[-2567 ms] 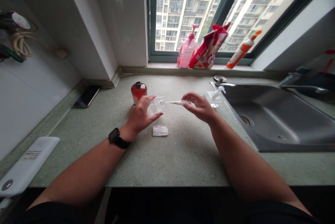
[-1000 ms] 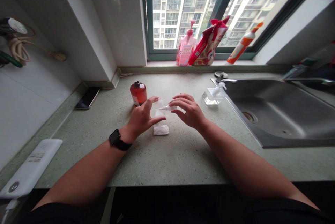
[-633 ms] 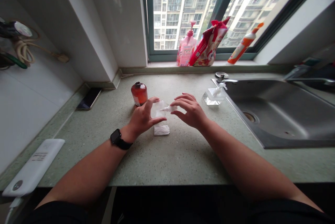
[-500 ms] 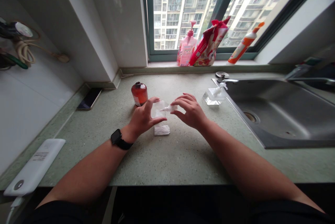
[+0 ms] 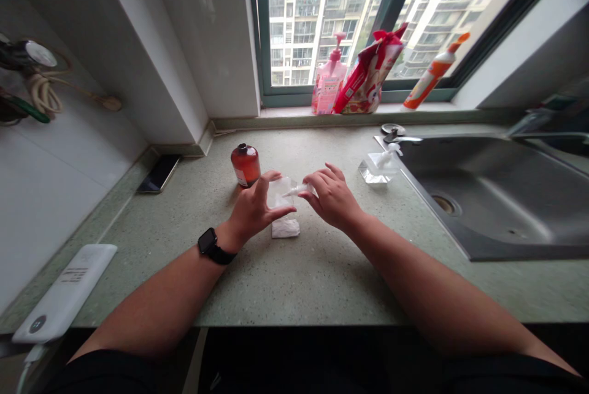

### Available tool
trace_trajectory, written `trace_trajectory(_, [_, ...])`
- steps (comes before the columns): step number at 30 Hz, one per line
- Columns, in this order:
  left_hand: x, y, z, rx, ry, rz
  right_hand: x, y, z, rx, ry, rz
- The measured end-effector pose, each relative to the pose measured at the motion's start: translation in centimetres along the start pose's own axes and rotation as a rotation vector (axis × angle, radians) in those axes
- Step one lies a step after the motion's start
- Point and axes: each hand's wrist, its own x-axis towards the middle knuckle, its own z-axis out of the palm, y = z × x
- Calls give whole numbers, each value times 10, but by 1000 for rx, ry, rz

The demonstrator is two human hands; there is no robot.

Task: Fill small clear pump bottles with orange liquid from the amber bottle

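Two hands working: left hand (image 5: 253,207) is holding a clear plastic packet (image 5: 278,193), fingers spread; right hand (image 5: 331,197) is pinching its white nozzle (image 5: 299,189).

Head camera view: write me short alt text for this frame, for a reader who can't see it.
A left hand holds a clear plastic packet while a right hand touches its white tip above a speckled green counter. A folded white tissue lies below them; a red bottle and a steel sink flank them.

No text is legible — the print on the power bank (image 5: 64,293) is too small.
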Motion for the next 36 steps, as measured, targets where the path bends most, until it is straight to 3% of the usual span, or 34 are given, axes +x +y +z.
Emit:
trace_trajectory(10, [-1,-4,2,49,10,50,-3,-1,7,19,26,6])
trace_trajectory(24, [7,-10,-12,-294,-94,-54,2,2,-9,218,53,-199])
trace_trajectory(31, [3,-10,-7,-61,-80,68,-2,2,0,118,-18,-37])
trace_trajectory(36, [2,-11,-7,54,-40,104,-3,-2,-1,156,-23,-70])
